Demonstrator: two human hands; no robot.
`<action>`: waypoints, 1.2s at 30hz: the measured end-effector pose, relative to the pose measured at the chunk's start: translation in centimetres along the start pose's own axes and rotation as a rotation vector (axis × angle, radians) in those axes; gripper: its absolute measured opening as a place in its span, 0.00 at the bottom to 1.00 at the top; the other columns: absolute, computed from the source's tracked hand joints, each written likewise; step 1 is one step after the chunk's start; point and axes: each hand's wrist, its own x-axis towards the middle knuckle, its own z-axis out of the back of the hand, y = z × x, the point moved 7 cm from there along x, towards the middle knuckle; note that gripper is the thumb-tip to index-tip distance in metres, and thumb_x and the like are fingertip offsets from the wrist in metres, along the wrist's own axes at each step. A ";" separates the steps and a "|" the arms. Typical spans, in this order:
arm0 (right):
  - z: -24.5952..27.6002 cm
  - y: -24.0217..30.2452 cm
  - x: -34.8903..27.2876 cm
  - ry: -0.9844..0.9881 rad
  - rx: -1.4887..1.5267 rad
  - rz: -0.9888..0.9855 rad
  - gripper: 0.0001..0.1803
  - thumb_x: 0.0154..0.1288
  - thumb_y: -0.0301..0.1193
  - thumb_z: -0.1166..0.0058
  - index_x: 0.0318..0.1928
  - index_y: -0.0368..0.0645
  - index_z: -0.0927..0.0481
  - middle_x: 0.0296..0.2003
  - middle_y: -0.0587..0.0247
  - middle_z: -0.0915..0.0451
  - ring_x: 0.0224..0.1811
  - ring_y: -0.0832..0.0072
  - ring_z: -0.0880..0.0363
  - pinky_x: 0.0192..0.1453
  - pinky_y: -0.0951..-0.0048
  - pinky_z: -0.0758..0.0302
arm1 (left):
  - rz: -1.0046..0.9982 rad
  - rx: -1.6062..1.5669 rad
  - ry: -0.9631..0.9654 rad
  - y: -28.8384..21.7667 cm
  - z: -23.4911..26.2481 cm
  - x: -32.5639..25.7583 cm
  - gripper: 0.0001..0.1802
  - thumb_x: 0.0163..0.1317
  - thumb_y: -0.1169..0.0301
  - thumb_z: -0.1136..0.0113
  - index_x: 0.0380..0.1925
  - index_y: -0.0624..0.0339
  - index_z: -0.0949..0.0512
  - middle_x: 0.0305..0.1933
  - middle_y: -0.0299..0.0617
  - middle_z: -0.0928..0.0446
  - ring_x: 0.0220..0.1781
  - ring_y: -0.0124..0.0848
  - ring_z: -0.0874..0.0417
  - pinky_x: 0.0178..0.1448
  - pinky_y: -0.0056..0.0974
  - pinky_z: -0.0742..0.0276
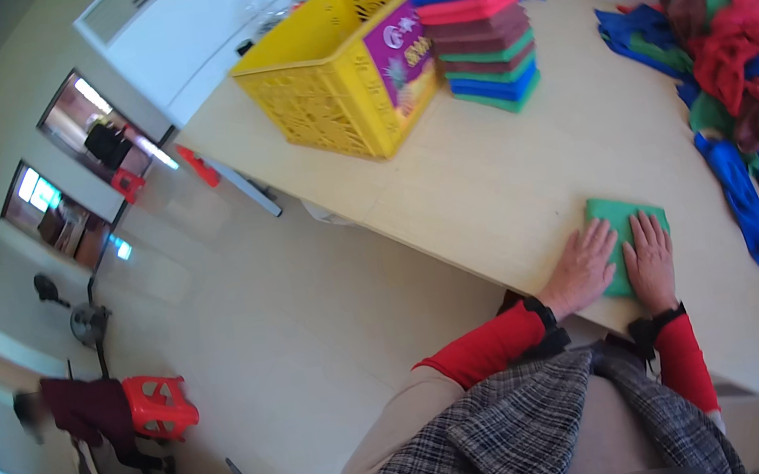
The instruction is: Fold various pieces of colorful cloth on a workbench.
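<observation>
A folded green cloth [621, 213] lies flat near the front edge of the light wooden table [511, 173]. My left hand [585, 266] rests palm down on its left edge, fingers spread. Beside it, my right hand [649, 258] presses flat on the cloth's right half. Neither hand grips anything. Both sleeves are red.
A neat stack of folded cloths [480, 41] in blue, red, maroon and green stands at the back beside a yellow plastic crate [340, 71]. A loose heap of red, blue and green cloths [757, 130] runs along the table's right side. A red stool [158, 406] stands on the floor at left.
</observation>
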 end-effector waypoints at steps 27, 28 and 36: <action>0.4 -5.8 -1.6 -0.056 -0.015 -0.243 0.31 0.77 0.47 0.58 0.72 0.45 0.33 0.73 0.53 0.34 0.76 0.52 0.40 0.77 0.49 0.42 | -0.081 0.069 0.059 0.1 -0.9 0.3 0.32 0.73 0.62 0.49 0.72 0.66 0.37 0.78 0.54 0.41 0.81 0.50 0.45 0.81 0.52 0.49; 0.4 -6.3 -1.6 -0.042 -0.043 -0.253 0.31 0.77 0.47 0.58 0.72 0.45 0.33 0.73 0.54 0.35 0.76 0.52 0.40 0.77 0.48 0.42 | -0.078 0.071 0.056 0.0 -0.8 0.4 0.32 0.73 0.62 0.50 0.72 0.67 0.37 0.78 0.54 0.41 0.81 0.50 0.45 0.82 0.50 0.50; 3.3 -3.4 0.0 -0.069 -0.305 -0.173 0.30 0.76 0.45 0.57 0.72 0.45 0.34 0.74 0.51 0.37 0.77 0.52 0.41 0.79 0.48 0.45 | -0.061 0.072 0.034 0.1 -0.7 -0.2 0.33 0.73 0.60 0.48 0.72 0.66 0.37 0.78 0.53 0.41 0.80 0.50 0.44 0.80 0.55 0.48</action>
